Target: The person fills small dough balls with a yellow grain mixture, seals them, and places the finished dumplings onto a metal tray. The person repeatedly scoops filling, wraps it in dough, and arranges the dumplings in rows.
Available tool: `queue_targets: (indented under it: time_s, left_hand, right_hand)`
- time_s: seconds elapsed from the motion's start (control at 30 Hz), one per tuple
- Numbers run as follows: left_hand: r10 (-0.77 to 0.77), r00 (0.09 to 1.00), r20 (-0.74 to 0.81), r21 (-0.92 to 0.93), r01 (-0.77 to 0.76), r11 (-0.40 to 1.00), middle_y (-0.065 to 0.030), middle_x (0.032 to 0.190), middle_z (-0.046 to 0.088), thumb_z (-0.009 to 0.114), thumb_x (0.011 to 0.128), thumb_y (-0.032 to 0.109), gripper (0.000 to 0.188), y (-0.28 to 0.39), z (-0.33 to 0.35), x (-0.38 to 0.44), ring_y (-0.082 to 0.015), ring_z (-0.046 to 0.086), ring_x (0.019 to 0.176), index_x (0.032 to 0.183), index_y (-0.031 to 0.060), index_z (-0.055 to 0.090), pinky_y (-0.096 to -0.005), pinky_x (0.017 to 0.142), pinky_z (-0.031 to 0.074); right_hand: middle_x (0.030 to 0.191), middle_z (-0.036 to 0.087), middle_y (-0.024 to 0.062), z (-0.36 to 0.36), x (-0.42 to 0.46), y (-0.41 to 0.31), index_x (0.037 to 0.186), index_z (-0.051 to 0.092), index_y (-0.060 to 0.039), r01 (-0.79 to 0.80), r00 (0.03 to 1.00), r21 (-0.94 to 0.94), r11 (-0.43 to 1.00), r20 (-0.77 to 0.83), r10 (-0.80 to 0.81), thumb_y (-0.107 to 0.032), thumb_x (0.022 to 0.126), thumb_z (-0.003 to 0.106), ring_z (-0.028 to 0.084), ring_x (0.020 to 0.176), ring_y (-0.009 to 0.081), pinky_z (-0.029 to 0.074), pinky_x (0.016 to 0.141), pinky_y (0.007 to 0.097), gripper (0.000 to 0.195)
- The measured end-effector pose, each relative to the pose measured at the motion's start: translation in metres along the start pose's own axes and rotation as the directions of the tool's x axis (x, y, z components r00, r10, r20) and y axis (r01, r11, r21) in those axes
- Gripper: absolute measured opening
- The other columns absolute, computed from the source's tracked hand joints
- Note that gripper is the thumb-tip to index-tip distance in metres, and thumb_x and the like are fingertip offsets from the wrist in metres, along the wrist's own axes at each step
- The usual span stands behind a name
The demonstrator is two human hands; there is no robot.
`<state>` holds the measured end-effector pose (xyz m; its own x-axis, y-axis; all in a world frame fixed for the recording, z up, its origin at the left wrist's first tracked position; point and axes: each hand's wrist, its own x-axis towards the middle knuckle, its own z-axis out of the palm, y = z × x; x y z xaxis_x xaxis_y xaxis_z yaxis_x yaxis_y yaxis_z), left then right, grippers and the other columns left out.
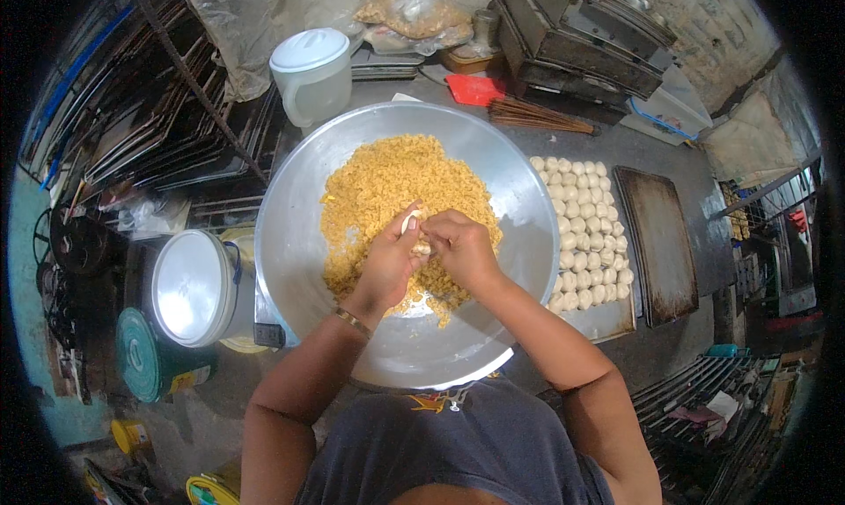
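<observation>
A wide metal basin holds a heap of yellow crumbly filling. Above the heap, my left hand holds a small piece of pale dough, with some filling seen between the hands. My right hand meets it from the right, its thumb and fingers pinched at the dough's edge. Rows of pale dough balls sit on a metal tray to the right of the basin.
A dark, stained baking tray lies beyond the dough balls. Behind the basin are a lidded plastic pitcher, a red plastic piece, a stick whisk and stacked metal tins. Lidded buckets stand left, beside a rack of trays.
</observation>
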<state>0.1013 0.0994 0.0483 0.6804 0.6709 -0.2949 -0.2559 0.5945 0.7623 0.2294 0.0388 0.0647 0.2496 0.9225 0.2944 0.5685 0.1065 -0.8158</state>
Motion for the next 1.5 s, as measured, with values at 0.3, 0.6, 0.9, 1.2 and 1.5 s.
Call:
queue_targets:
  time_s: [0.3, 0.6, 0.9, 1.2, 1.5]
  left_hand:
    - [-0.05, 0.988, 0.146, -0.123, 0.068, 0.99, -0.009, 0.125, 0.047, 0.039, 0.101, 0.025, 0.046, 0.005, -0.002, -0.001, -0.0193, 0.051, 0.11, 0.141, 0.0047, 0.027, -0.0379, 0.092, 0.045]
    - [0.029, 0.971, 0.239, 0.069, -0.047, 0.997, -0.0103, 0.13, 0.045, 0.044, 0.099, 0.022, 0.06, 0.019, 0.005, -0.006, -0.0216, 0.05, 0.116, 0.147, 0.0062, 0.011, -0.0431, 0.102, 0.04]
    - [-0.002, 0.991, 0.134, 0.273, -0.035, 0.961, -0.0116, 0.128, 0.047, 0.045, 0.099, 0.028, 0.06, 0.012, 0.01, -0.008, -0.0195, 0.046, 0.119, 0.147, 0.0069, 0.016, -0.0392, 0.098, 0.043]
    - [0.057, 0.998, 0.008, 0.07, -0.057, 0.996, -0.0079, 0.118, 0.052, 0.052, 0.096, 0.023, 0.044, 0.026, -0.005, 0.002, -0.0199, 0.058, 0.101, 0.135, 0.0053, 0.04, -0.0382, 0.084, 0.054]
    - [0.009, 1.0, 0.026, 0.069, -0.01, 0.998, -0.0076, 0.116, 0.056, 0.055, 0.095, 0.02, 0.046, 0.026, -0.002, 0.0, -0.0205, 0.06, 0.1, 0.136, 0.007, 0.04, -0.0414, 0.086, 0.053]
  right_hand:
    - [0.098, 0.065, 0.0119, -0.019, 0.008, -0.01, 0.108, 0.066, -0.005, -0.227, 0.95, 0.021, 0.974, 0.223, 0.217, -0.001, 0.082, 0.064, 0.064, 0.087, 0.0187, 0.053, 0.073, 0.0318, 0.027]
    - [0.101, 0.064, 0.008, -0.039, 0.006, 0.007, 0.115, 0.064, -0.0051, -0.275, 0.958, 0.217, 0.937, 0.141, 0.249, 0.003, 0.079, 0.067, 0.061, 0.089, 0.0147, 0.051, 0.08, 0.0285, 0.038]
    - [0.078, 0.062, 0.011, -0.015, -0.001, 0.002, 0.083, 0.069, -0.0051, 0.121, 0.993, -0.118, 0.986, -0.003, -0.122, 0.002, 0.07, 0.067, 0.061, 0.07, 0.026, 0.049, 0.063, 0.0335, 0.015]
    - [0.092, 0.065, 0.0152, -0.038, 0.004, -0.025, 0.095, 0.068, -0.0031, 0.029, 0.982, -0.031, 0.999, 0.188, -0.023, 0.0, 0.073, 0.066, 0.063, 0.079, 0.0293, 0.051, 0.072, 0.0361, 0.023]
    - [0.11, 0.059, 0.0166, 0.001, -0.081, 0.047, 0.114, 0.061, -0.0037, 0.409, 0.649, -0.404, 0.818, 0.759, 0.051, -0.014, 0.077, 0.063, 0.057, 0.096, 0.0354, 0.048, 0.083, 0.0402, 0.038]
